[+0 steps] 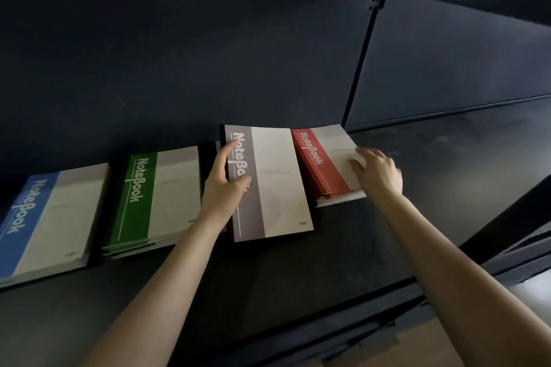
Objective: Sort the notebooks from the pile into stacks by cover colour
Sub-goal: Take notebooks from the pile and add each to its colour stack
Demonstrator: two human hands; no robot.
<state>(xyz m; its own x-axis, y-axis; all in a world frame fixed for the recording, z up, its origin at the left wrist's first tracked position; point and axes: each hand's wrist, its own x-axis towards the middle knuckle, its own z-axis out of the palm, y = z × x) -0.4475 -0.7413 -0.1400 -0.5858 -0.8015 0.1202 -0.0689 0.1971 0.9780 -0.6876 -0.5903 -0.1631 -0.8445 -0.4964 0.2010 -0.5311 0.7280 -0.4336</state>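
Head view: left grip (223,188) pinches grey notebook (277,188) at spine edge; likely light, floppy; right grip (377,173) flat on red stack (325,164).

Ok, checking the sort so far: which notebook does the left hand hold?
The grey notebook, between the green stack and red stack: the left hand holds its left edge, the right hand rests on red.
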